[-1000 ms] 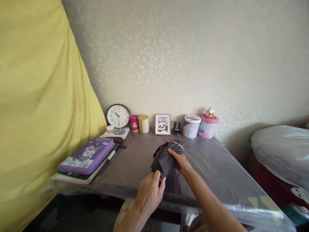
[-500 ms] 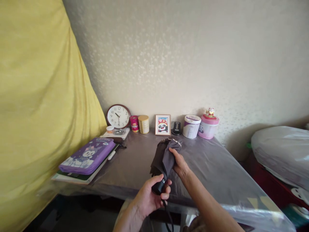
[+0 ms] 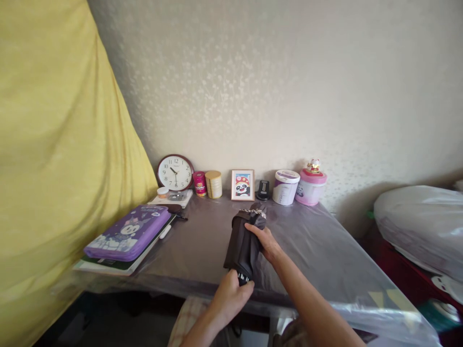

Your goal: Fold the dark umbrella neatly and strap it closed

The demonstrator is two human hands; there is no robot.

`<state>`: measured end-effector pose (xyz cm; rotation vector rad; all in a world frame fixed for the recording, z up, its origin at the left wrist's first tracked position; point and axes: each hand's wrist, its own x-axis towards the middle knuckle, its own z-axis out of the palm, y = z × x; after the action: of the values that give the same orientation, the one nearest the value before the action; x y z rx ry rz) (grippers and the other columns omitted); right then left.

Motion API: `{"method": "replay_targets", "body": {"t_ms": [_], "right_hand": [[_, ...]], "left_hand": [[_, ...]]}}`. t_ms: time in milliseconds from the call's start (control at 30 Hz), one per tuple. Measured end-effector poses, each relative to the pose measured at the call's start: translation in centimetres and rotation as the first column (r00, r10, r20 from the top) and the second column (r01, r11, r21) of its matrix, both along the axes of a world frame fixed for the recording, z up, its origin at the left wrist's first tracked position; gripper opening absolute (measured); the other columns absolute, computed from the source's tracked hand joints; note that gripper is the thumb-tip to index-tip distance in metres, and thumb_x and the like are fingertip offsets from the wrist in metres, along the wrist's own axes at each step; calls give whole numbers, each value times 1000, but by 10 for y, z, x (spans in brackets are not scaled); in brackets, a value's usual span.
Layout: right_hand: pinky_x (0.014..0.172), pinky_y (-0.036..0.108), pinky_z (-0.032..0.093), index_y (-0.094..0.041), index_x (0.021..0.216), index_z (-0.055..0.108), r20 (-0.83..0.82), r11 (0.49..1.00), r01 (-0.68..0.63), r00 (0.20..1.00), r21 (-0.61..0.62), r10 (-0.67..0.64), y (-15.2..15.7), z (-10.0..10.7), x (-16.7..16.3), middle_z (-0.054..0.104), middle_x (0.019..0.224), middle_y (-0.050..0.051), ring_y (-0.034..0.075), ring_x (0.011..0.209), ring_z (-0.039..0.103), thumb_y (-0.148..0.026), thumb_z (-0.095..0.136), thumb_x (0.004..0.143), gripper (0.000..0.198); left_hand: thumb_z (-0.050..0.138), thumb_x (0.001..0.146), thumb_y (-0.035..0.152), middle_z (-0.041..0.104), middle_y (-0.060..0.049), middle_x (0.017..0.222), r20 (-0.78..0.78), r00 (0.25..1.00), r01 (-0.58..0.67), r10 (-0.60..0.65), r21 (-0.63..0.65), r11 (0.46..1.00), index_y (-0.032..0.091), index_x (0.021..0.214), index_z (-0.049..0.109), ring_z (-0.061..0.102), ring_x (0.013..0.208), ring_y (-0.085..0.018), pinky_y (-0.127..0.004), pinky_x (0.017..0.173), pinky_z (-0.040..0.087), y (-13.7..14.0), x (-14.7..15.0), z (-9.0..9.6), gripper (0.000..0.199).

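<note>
Beyond the right hand (image 3: 265,242) and off to its left, a round clock (image 3: 175,172) shows black numerals, among them 12, 2, 3, 4, 8, 9, 10 and 11; its short pointer sits between 10 and 11, its long one points straight down. The dial's small word is too tiny to read. Lettering on the pink can (image 3: 199,184) beyond the left hand (image 3: 233,293), on the purple case (image 3: 128,233) to its left, and on the white tub (image 3: 285,188) beyond the right hand is illegible.
</note>
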<state>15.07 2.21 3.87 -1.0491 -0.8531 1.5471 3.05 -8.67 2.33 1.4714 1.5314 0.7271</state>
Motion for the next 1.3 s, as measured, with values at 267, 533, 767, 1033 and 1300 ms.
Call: {"method": "replay_targets", "body": {"t_ms": [267,533,767,1033,1300], "right_hand": [[61,29,54,-14,82,64,-75,994,67,994,-82,-74,0,-2,-2,71,68,6,19,61,65,-21,69,63,21],[59,30,54,-13,85,64,-94,996,-1,996,-86,-7,-4,5,-4,70,68,8,20,60,65,-24,68,65,23],[65,31,54,-14,90,64,-17,999,50,999,-2,-50,-3,2,-6,71,74,6,20,65,66,-23,74,58,35],[61,29,54,-14,82,64,-147,996,53,987,-75,-63,-3,4,-6,70,67,6,19,61,65,-25,69,64,22],[61,28,53,-15,87,65,-68,1000,29,997,-1,-29,-4,6,-6,71,72,5,19,65,65,-28,73,61,31]], "left_hand": [[57,70,45,56,1,63,509,861,123,-11,-186,975,17,78,51,52,56,-13,-26,56,40,-4,-4,-7,30],[60,66,34,46,6,53,794,603,293,79,-313,904,15,71,50,33,37,-4,-18,38,21,-4,-5,0,21],[59,67,29,42,7,41,238,966,-72,101,-131,989,19,61,45,37,34,-7,-21,37,22,-2,4,-10,18],[62,69,42,53,4,61,841,537,278,65,-248,928,16,80,52,42,42,-5,-20,43,33,-5,-4,-6,30],[60,67,34,47,5,48,700,712,150,51,-223,963,16,59,46,36,32,-4,-18,32,20,-6,0,-3,23]]}}
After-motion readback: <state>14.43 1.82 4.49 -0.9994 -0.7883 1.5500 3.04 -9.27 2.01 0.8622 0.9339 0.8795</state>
